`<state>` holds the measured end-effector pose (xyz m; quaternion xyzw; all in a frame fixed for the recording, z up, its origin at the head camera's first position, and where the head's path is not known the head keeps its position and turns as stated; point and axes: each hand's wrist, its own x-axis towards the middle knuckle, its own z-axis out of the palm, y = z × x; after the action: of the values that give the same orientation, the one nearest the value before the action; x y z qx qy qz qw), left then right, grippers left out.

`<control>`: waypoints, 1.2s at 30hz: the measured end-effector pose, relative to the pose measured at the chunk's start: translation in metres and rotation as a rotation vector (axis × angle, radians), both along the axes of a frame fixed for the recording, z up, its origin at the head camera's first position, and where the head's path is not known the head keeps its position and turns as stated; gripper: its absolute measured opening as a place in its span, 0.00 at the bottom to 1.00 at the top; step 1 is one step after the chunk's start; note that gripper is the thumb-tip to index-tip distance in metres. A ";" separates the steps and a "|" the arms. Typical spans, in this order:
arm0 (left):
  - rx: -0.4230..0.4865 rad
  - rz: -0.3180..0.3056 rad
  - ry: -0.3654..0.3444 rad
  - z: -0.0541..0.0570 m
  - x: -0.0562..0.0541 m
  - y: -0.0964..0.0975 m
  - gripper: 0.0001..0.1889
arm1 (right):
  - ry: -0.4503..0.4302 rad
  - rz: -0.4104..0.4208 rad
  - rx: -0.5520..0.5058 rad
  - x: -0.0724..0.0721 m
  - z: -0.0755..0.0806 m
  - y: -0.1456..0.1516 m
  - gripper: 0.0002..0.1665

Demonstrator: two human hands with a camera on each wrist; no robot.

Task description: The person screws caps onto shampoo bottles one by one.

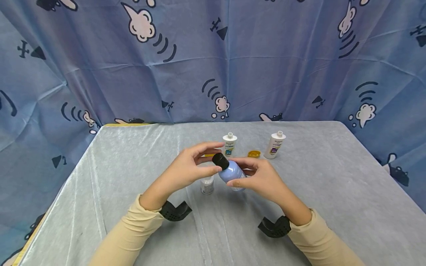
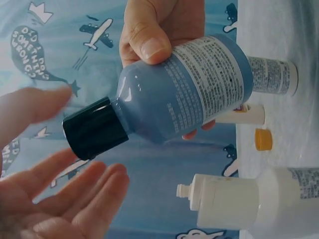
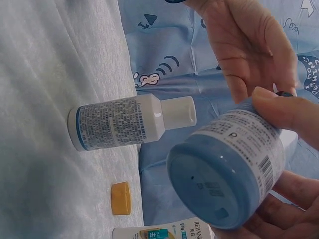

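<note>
A blue bottle point(image 1: 232, 173) with a black cap point(image 1: 220, 161) is held up above the table, tilted with its cap toward the left. My right hand point(image 1: 261, 179) grips its body; the thumb lies along one side in the left wrist view. My left hand point(image 1: 186, 166) is spread around the cap, with the thumb on one side and the fingers on the other. In the left wrist view a gap shows between that thumb and the black cap point(image 2: 95, 128). Just below stands a white bottle point(image 3: 119, 122) with a white cap, partly hidden by my left hand in the head view.
Two white bottles with bare nozzles, a nearer-centre one point(image 1: 229, 145) and a right one point(image 1: 275, 145), stand farther back. A yellow cap point(image 1: 254, 154) lies between them. Another yellow piece point(image 1: 209, 155) shows behind my left fingers. Grey cloth point(image 1: 332, 192) covers the table; a patterned blue curtain point(image 1: 193, 44) hangs behind.
</note>
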<state>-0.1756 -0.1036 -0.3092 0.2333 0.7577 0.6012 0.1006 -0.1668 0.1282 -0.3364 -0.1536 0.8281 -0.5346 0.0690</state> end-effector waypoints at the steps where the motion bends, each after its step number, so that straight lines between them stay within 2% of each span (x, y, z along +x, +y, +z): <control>1: -0.003 0.010 -0.002 0.000 0.000 0.000 0.29 | -0.002 -0.003 0.002 0.000 0.000 0.000 0.33; 4: -0.026 0.053 -0.041 0.002 0.000 0.000 0.28 | -0.012 -0.009 0.001 0.001 0.001 0.001 0.33; 9: -0.049 0.079 -0.070 0.001 0.000 0.002 0.22 | -0.006 -0.003 -0.003 0.001 0.001 0.001 0.33; 17: -0.051 0.091 -0.045 -0.002 -0.001 0.004 0.19 | 0.007 0.004 -0.009 0.001 0.001 0.001 0.32; 23: -0.045 0.079 -0.011 -0.002 -0.001 0.003 0.18 | 0.006 0.006 -0.010 0.001 0.001 0.001 0.32; 29: -0.030 0.040 0.026 -0.002 -0.001 0.002 0.20 | -0.002 -0.005 0.009 0.002 0.003 0.001 0.33; 36: 0.006 0.002 0.031 -0.001 0.000 0.002 0.21 | -0.011 -0.007 0.010 0.002 0.005 0.001 0.33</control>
<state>-0.1754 -0.1019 -0.3102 0.2419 0.7576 0.5999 0.0875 -0.1649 0.1290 -0.3317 -0.1475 0.8310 -0.5314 0.0723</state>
